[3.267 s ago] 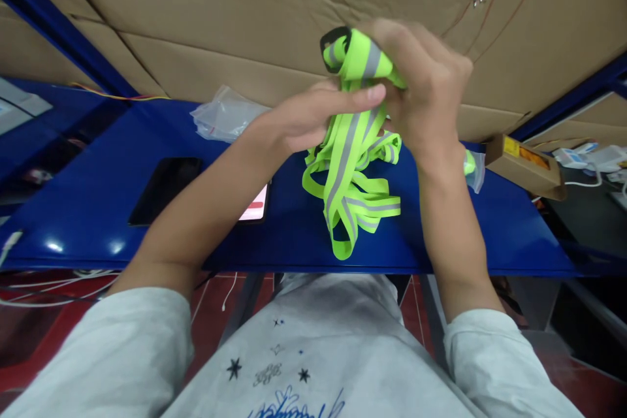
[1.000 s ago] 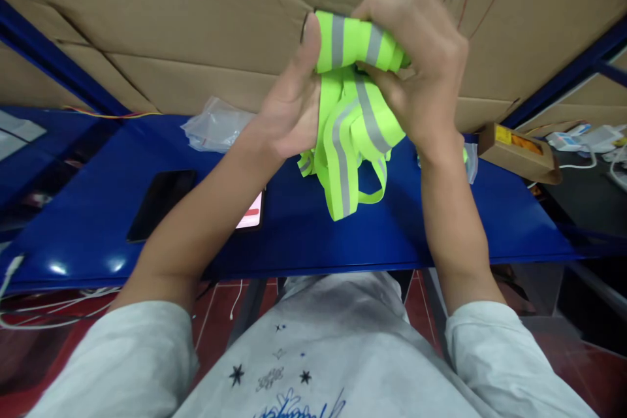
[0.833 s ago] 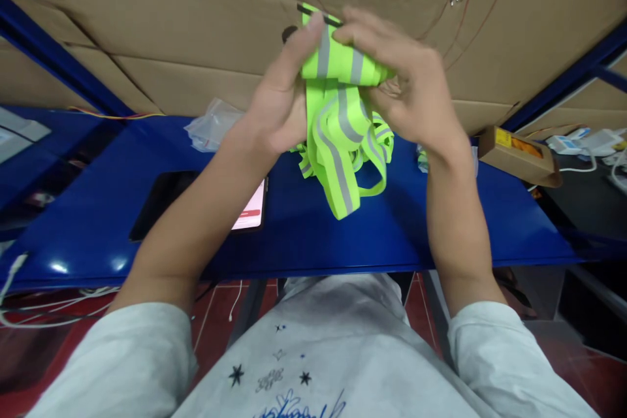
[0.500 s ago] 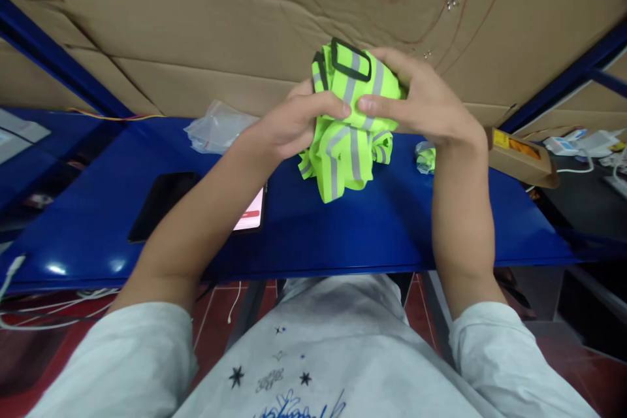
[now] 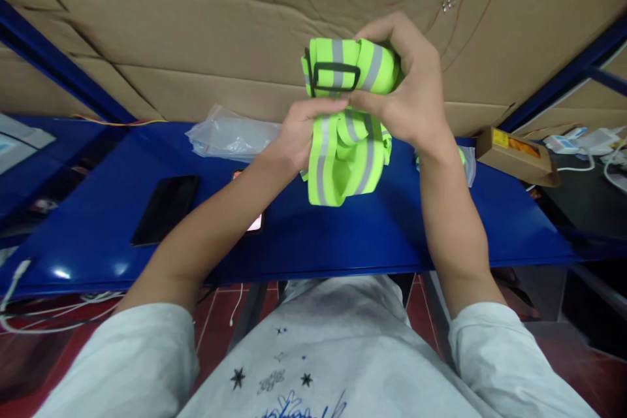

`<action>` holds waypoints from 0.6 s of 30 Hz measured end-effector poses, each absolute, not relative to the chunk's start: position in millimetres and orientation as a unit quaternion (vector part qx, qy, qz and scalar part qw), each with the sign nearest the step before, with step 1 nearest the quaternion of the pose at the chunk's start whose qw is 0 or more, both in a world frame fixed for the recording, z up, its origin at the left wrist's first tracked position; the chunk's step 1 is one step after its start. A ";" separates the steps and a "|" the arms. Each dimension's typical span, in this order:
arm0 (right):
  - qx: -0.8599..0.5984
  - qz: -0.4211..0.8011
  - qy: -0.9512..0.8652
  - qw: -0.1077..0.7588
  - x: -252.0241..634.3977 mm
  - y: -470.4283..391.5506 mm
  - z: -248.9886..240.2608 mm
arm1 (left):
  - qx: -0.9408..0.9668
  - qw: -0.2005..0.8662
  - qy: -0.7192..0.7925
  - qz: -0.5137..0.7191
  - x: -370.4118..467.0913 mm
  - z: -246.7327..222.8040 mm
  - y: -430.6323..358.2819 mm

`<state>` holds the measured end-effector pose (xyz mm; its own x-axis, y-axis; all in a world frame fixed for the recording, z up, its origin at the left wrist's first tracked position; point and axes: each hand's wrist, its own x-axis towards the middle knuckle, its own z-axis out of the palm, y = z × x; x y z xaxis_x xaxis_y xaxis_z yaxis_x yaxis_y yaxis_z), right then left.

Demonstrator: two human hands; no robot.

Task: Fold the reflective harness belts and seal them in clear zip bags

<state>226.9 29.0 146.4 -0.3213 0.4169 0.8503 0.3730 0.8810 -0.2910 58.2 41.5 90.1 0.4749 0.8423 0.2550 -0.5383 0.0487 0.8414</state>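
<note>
Both hands hold a bundle of neon yellow-green reflective strap [image 5: 350, 157] with grey stripes, raised above the blue table. My left hand [image 5: 298, 130] grips its lower left side, thumb across the front. My right hand [image 5: 404, 81] wraps round the right side, its thumb tip close to the left thumb and its fingers behind the roll. A black rectangular buckle [image 5: 336, 77] faces me on the upper folds; a second dark piece shows edge-on at its left. Loose loops of strap hang below the hands. The fingers behind the bundle are hidden.
On the blue table [image 5: 313, 241] lie a clear plastic bag [image 5: 235, 134], a black tablet-like slab [image 5: 165, 209] and a phone with a lit screen [image 5: 255, 225], partly behind my left forearm. A bagged yellow-green item [image 5: 469, 163] and a cardboard box [image 5: 514, 155] are at the right. Cardboard [image 5: 220, 32] stands behind.
The bundle has turned so the buckle sits lower and more level. My right hand has moved up and round the roll. The hanging loops have shifted and opened out.
</note>
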 end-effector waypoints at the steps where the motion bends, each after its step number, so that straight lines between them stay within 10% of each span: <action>1: -0.253 0.014 -0.810 0.528 224.1 26.3 146.7 | 0.489 0.718 0.159 0.469 59.0 88.7 40.6; 18: -0.247 -0.138 -0.832 0.478 220.2 24.2 140.0 | 0.543 0.723 0.176 0.390 45.7 111.5 33.2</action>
